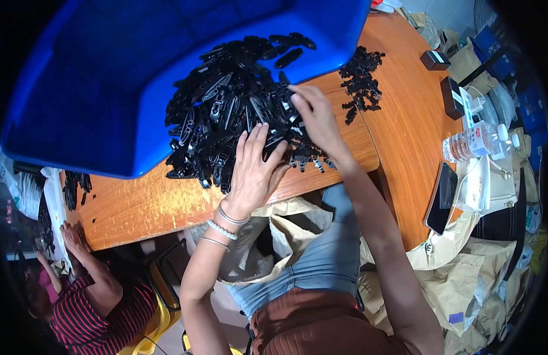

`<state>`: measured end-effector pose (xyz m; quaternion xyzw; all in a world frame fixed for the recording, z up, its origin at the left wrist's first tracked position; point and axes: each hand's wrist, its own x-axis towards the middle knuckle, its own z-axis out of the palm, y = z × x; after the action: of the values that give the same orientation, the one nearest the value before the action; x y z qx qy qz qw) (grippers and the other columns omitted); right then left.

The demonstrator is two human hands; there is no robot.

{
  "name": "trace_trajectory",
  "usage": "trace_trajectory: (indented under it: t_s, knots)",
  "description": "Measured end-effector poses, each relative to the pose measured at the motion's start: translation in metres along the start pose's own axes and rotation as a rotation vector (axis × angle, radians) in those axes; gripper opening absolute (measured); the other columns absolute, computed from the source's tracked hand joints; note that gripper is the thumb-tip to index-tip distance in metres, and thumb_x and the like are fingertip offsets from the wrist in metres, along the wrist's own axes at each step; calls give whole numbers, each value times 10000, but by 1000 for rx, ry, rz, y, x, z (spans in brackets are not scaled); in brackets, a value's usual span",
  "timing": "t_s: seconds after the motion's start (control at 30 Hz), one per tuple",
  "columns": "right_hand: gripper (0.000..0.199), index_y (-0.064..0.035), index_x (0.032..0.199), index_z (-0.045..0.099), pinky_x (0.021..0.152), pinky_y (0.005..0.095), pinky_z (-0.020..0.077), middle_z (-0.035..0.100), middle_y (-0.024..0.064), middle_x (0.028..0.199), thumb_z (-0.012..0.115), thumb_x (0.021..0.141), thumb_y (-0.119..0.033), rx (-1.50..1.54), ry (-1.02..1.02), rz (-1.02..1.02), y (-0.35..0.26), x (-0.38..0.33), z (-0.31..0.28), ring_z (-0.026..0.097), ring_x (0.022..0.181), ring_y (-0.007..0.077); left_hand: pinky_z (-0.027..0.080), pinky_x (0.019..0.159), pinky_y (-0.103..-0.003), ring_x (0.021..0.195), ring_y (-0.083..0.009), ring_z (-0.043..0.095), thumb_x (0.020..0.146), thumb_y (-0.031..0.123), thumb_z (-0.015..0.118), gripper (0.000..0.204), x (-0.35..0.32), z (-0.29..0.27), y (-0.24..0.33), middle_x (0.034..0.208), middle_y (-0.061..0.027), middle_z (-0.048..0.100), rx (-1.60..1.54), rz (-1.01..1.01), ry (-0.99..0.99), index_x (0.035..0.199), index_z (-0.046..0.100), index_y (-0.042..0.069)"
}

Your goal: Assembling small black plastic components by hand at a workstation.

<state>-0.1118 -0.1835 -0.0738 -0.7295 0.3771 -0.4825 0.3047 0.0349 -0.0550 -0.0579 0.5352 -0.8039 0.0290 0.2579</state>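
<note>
A large heap of black hair clips (pixel 218 112), some with shiny metal parts, spills from a tilted blue plastic tub (pixel 102 112) onto the wooden table (pixel 150 204). My left hand (pixel 253 171), wearing bracelets, lies on the near side of the heap with its fingers stretched out and spread. At the heap's right edge, my right hand (pixel 318 115) has its thumb and forefinger a little apart beside the clips. I make out nothing held in it, though its other fingers are partly hidden. Several small clips (pixel 309 163) lie near the table's front edge, below that hand.
More black pieces (pixel 363 80) lie farther right. Along the right edge are a phone (pixel 441 198), a water bottle (pixel 472 142) and black boxes (pixel 451 97). An open paper sack (pixel 268 242) sits at my lap. Another person (pixel 102 296) in a striped top is at left.
</note>
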Motion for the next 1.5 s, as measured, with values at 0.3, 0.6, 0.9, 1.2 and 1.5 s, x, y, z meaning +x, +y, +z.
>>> trace_trajectory:
  t_s: [0.3, 0.6, 0.9, 1.2, 1.5]
  knots:
    - [90, 23, 888, 640, 653, 280, 414, 581, 49, 856, 602, 834, -39, 60, -62, 94, -26, -51, -57, 519, 785, 149, 365, 980, -476, 1155, -392, 444, 713, 106, 715, 514, -17, -8, 2, 1242, -243, 441, -93, 22, 159, 1150, 485, -35]
    - [75, -9, 808, 619, 772, 363, 372, 548, 103, 830, 643, 739, -19, -300, -199, -106, -42, -71, -39, 495, 817, 271, 383, 731, -379, 860, -297, 477, 758, 43, 634, 257, 7, -7, 2, 968, -155, 516, 86, -203, 235, 989, 551, -35]
    - [89, 25, 928, 580, 653, 168, 416, 590, 69, 901, 519, 868, 49, 368, 188, 310, -42, -72, -44, 539, 777, 66, 426, 509, -233, 576, -91, 535, 800, 52, 660, 209, 3, -37, 29, 764, -57, 619, -842, -719, 230, 977, 556, 8]
    - [122, 38, 895, 635, 672, 216, 492, 597, 108, 943, 616, 776, 53, 500, -197, 161, -100, -93, -46, 582, 811, 114, 549, 621, -220, 682, -124, 645, 807, -68, 624, 241, -37, -45, 55, 801, -108, 648, -1279, -782, 16, 1043, 576, -70]
    - [152, 9, 851, 648, 735, 292, 476, 591, 101, 897, 622, 715, 71, -3, -168, -185, -104, -103, -41, 580, 846, 205, 560, 649, -268, 732, -187, 665, 823, -86, 590, 269, -39, -58, 68, 884, -162, 652, -1391, -832, 75, 1088, 551, -85]
